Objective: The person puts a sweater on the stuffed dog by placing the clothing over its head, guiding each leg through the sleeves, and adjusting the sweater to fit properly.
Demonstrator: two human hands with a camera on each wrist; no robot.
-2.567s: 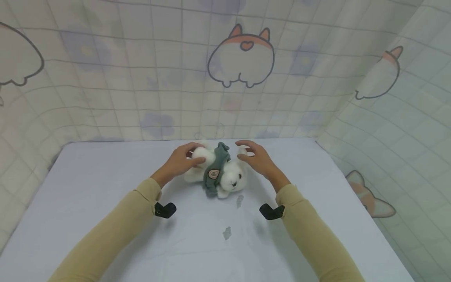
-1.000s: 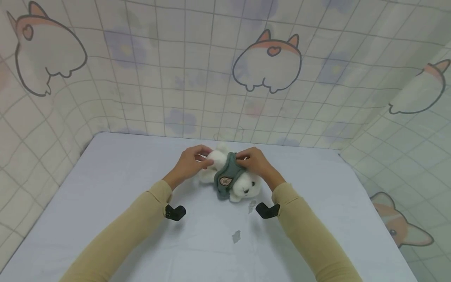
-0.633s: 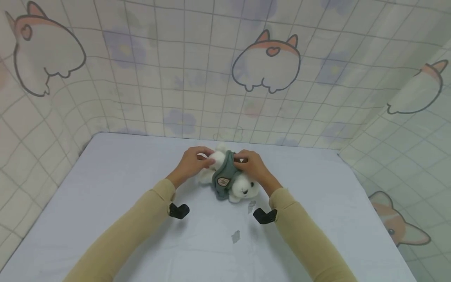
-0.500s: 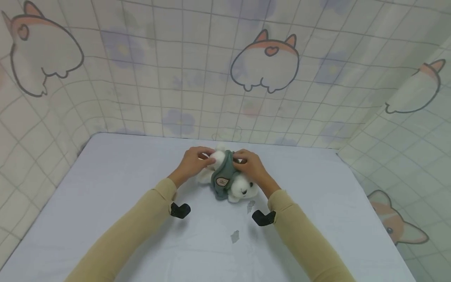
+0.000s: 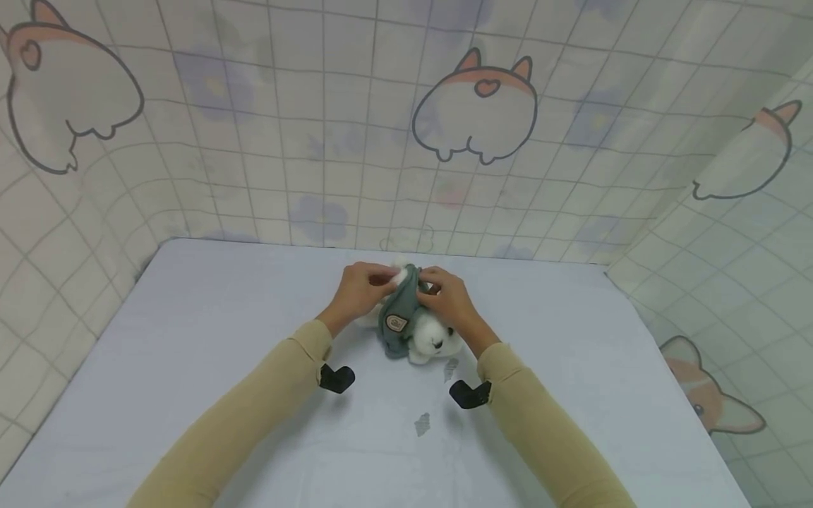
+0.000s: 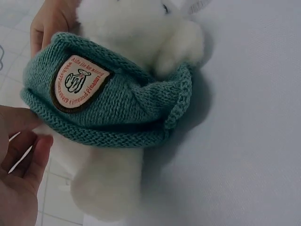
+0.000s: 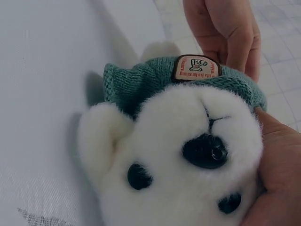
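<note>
A white plush toy point(image 5: 433, 337) with black eyes and nose lies on the table, wearing a green knitted sweater point(image 5: 406, 300) with a badge point(image 5: 396, 323). My left hand point(image 5: 358, 293) pinches the sweater's hem on the rump side; in the left wrist view its thumb lies at the rolled edge below the badge point(image 6: 80, 84). At the neck side, my right hand point(image 5: 452, 300) pinches the sweater's top edge, thumb beside the toy's cheek point(image 7: 249, 141) in the right wrist view. The right fingertips are hidden behind the toy there.
The white table point(image 5: 254, 296) ends at a gridded curtain point(image 5: 286, 176) printed with corgis, which also hangs along both sides. Two grey patches mark the tabletop near the toy, one of them the lower patch point(image 5: 423, 424). A black wrist mount point(image 5: 336, 379) sticks out from the left sleeve.
My left hand has moved right, from the toy's white rump to the sweater's hem. Earlier my right hand came in from beside the head to the sweater. The sweater is now bunched narrower between the hands.
</note>
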